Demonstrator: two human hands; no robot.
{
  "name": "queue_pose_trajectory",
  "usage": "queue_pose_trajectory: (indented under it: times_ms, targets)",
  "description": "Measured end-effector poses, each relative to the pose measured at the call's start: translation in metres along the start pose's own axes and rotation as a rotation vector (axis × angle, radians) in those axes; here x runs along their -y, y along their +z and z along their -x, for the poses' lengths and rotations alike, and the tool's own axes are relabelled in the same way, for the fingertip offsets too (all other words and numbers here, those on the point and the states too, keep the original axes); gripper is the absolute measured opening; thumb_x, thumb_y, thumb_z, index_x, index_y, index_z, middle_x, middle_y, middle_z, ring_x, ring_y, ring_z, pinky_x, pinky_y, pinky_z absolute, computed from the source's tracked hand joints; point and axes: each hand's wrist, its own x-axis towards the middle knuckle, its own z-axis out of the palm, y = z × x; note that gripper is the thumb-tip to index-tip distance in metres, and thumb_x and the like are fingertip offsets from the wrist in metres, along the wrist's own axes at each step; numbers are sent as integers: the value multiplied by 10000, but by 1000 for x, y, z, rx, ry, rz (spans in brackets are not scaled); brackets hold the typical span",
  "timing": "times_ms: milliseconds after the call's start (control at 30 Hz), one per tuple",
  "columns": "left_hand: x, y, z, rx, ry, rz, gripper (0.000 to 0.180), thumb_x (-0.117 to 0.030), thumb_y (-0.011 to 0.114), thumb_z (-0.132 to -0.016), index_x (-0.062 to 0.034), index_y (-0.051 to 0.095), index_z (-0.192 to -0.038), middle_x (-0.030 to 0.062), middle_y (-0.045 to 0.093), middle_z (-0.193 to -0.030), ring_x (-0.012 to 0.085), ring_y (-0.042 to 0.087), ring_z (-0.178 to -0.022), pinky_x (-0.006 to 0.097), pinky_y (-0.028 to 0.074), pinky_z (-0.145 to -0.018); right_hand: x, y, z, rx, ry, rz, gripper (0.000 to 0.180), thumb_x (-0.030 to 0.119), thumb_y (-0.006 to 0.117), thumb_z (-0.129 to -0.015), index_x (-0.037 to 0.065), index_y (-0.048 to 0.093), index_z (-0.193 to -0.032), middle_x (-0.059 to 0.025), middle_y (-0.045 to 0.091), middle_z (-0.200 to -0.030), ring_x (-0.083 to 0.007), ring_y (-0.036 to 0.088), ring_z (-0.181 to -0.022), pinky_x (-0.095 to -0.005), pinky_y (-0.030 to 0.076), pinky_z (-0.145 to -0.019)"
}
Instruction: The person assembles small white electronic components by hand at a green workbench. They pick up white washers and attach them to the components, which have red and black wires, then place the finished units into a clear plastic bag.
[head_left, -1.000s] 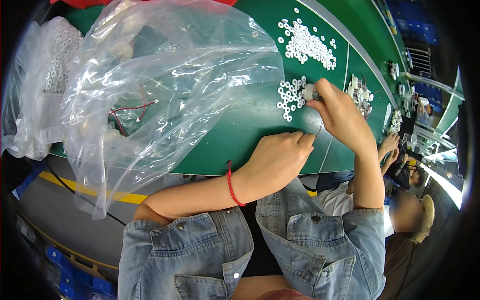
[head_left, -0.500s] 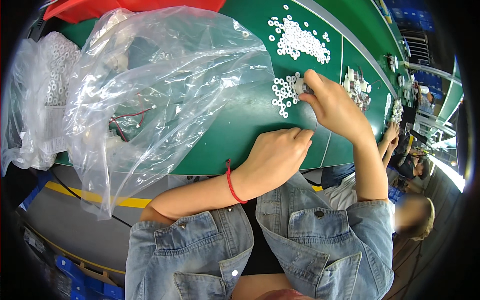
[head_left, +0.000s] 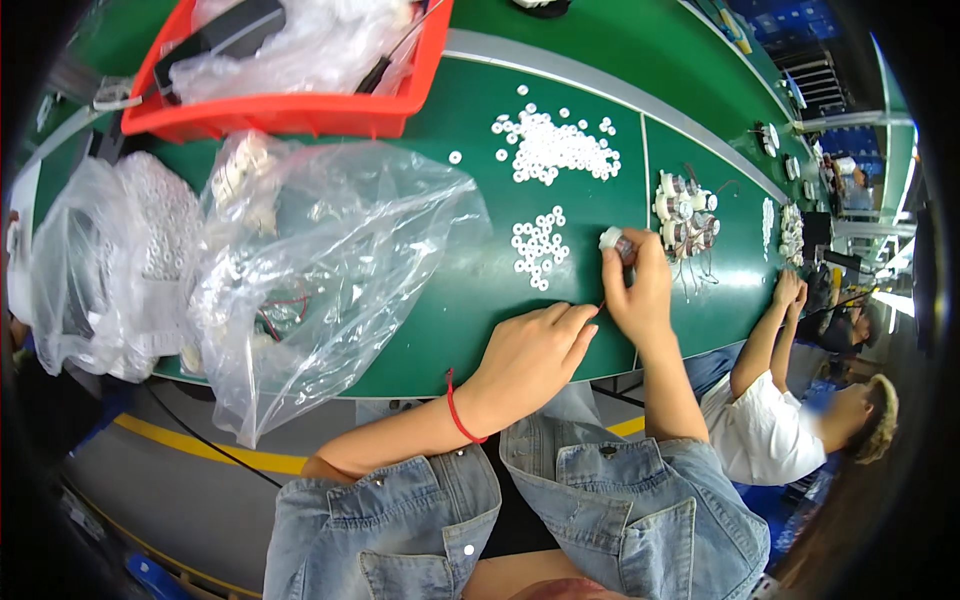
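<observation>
My right hand [head_left: 642, 290] pinches a small motor [head_left: 626, 248] with a white plastic end [head_left: 610, 238] between thumb and fingers, just above the green table. Close by on the left, my left hand [head_left: 535, 350] is closed near the table's front edge. A short bit of thin reddish wire shows at its fingertips; the grip itself is partly hidden. Left of the motor lies a small group of white rings [head_left: 540, 248], apart from both hands. Farther back is a larger heap of similar white rings [head_left: 560, 148].
Several motors with white parts and wires [head_left: 688, 212] sit at the right. A large clear plastic bag [head_left: 340, 240] with parts and red wire lies left, beside a bag of white rings [head_left: 165, 235]. Behind stands a red bin [head_left: 270, 118]. A co-worker [head_left: 775, 430] sits at the right.
My right hand has drawn back from the small ring group toward me with the motor, which now hangs clear of the rings. The view has shifted, showing more of the red bin.
</observation>
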Motion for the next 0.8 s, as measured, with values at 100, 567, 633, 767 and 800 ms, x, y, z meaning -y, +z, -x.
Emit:
queue_pose_trajectory:
  times_ms: [100, 567, 633, 767, 800]
  targets:
    - [2, 2, -1, -10, 22, -21, 187, -147, 616, -944, -44, 679, -1086, 102, 693, -856, 277, 667, -673, 386, 528, -612, 3, 8, -7, -93, -163, 286, 331, 147, 668, -769, 26, 569, -1061, -161, 561, -1082, -343, 527, -1000, -445, 366, -864]
    - [1, 2, 3, 42, 97, -125, 202, -131, 643, -927, -51, 693, -1104, 94, 667, -806, 253, 647, -654, 363, 516, -609, -48, -9, -33, -183, -225, 438, 181, 65, 621, -792, 71, 614, -974, -73, 610, -1051, -259, 559, -1179, -543, 263, -1099]
    - [3, 2, 5, 58, 129, -112, 213, -122, 646, -925, -50, 691, -1120, 100, 659, -798, 260, 643, -658, 361, 513, -610, -57, -13, -33, -193, -221, 452, 180, 63, 616, -794, 70, 616, -974, -71, 609, -1058, -255, 556, -1185, -546, 258, -1107]
    - [-1, -24, 10, 107, 136, -20, 208, -104, 651, -923, -49, 700, -1118, 106, 650, -787, 260, 633, -666, 353, 503, -611, -61, -17, -33, -188, -154, 444, 175, 65, 612, -816, 72, 620, -991, -90, 597, -1128, -277, 523, -1226, -564, 248, -1115]
    - [-5, -36, 10, 87, 148, -70, 205, -101, 652, -923, -48, 703, -1114, 108, 649, -785, 258, 632, -671, 350, 501, -614, -60, -17, -32, -185, -133, 443, 169, 68, 612, -825, 72, 620, -993, -96, 595, -1144, -284, 517, -1232, -567, 247, -1114]
